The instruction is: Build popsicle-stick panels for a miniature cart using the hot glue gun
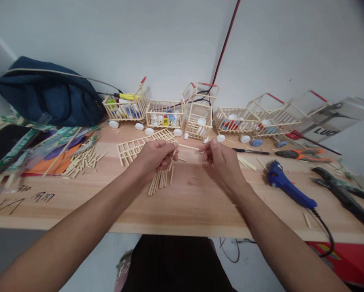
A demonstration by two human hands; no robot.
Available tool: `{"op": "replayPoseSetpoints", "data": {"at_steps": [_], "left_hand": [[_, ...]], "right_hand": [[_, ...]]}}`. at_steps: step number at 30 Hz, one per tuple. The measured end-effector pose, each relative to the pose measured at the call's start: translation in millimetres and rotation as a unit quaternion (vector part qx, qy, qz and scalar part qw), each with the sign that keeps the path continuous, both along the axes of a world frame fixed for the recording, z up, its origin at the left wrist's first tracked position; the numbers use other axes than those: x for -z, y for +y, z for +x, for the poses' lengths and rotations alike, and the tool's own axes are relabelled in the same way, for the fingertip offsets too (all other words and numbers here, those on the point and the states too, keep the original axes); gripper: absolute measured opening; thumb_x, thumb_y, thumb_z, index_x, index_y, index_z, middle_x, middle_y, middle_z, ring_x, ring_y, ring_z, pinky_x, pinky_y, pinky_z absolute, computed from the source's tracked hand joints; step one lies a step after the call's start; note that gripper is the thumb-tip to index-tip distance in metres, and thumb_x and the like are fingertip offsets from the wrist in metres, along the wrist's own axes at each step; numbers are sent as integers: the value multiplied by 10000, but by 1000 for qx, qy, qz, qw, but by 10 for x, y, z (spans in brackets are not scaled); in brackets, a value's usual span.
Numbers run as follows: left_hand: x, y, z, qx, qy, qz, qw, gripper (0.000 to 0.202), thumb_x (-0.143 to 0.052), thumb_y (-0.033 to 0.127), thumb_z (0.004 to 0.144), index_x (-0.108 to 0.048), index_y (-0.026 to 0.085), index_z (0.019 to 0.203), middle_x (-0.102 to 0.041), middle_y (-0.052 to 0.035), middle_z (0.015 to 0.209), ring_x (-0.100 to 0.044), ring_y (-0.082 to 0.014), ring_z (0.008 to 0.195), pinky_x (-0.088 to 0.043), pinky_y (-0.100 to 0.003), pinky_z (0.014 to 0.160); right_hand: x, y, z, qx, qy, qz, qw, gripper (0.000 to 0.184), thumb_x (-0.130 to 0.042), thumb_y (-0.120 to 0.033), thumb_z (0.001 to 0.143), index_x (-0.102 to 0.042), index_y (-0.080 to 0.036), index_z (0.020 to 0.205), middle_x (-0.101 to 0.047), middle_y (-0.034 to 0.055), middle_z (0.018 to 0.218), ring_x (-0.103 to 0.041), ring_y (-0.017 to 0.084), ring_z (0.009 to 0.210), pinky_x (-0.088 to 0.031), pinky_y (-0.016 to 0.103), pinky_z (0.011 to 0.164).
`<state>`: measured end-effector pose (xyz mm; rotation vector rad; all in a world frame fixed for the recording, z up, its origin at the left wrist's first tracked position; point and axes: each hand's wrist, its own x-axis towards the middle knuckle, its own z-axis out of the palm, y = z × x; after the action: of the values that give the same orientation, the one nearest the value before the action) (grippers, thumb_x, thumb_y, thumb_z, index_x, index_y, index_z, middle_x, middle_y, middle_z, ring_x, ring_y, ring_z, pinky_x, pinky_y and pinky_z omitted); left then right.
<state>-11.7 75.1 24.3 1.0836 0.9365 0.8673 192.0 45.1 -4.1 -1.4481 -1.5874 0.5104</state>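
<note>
Thin wooden stick [188,147] spans between the two hands. Left hand [166,156]: narrow pinch, thumb to forefinger, apparently on the stick's left end. Right hand [212,154]: fingertips gathered at the other end; cannot tell whether they grip or merely touch. Risk, my judgement: so slender a piece could twist free if the pinches pull unevenly, or snap if pressed askew. Counts: one stick spanning the hands; five small carts [198,116] beyond the grip; one blue glue gun [288,185] and one orange-handled pliers [302,154] right of it; short sticks [160,178] just bodyward of the left hand, roughly six, overlapping; loose pile [83,162] farther left, too jumbled to count.
</note>
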Motion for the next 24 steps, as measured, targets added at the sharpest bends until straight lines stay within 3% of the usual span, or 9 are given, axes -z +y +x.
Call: {"op": "replayPoseSetpoints", "data": {"at_steps": [4, 8, 13, 15, 19, 24], "left_hand": [[-49, 11, -45, -11, -9, -16, 1000, 243, -644, 239, 755, -496, 146, 586, -553, 20, 521, -282, -9, 343, -143, -163, 344], [-78, -7, -137, -41, -11, 2, 999, 231, -661, 248, 742, -519, 131, 603, -598, -3, 591, -304, -3, 360, -167, -151, 347], [-54, -114, -314, -70, -16, 9, 997, 238, -668, 262, 745, -523, 126, 613, -576, 1, 577, -301, -2, 359, -162, -144, 339], [-50, -181, -392, -81, -14, 3, 997, 247, -668, 257, 748, -520, 124, 602, -558, 6, 557, -302, 0, 357, -166, -140, 338], [-55, -307, -539, -107, -6, -6, 994, 260, -682, 271, 739, -527, 116, 600, -567, -7, 577, -304, 5, 356, -176, -136, 339], [-2, -398, -703, -131, -20, 1, 991, 251, -716, 273, 699, -539, 112, 626, -568, -6, 604, -310, 0, 377, -195, -133, 344]], "right_hand": [[55, 40, 4, 16, -119, 13, 993, 326, -453, -387, 953, -656, -183, 798, -600, 3, 645, -527, 146, 626, -352, 274, 629], [140, 85, -68, -29, -192, 32, 980, 120, -572, -260, 877, -666, -194, 842, -612, 11, 756, -522, 142, 683, -352, 265, 650], [173, 91, -204, -59, -231, 37, 970, 275, -604, -254, 872, -648, -237, 1143, -617, 29, 903, -541, 150, 737, -378, 276, 684], [159, 79, -226, -57, -239, 35, 969, 239, -590, -243, 876, -660, -231, 1104, -618, 33, 905, -545, 155, 751, -376, 281, 684], [110, 47, -193, -38, -215, 42, 975, 132, -561, -193, 864, -689, -194, 830, -625, 50, 863, -557, 168, 782, -375, 286, 672], [16, -10, -82, -47, -64, 83, 993, 200, -529, -287, 902, -691, -180, 854, -672, 34, 810, -584, 152, 739, -425, 284, 703]]}}
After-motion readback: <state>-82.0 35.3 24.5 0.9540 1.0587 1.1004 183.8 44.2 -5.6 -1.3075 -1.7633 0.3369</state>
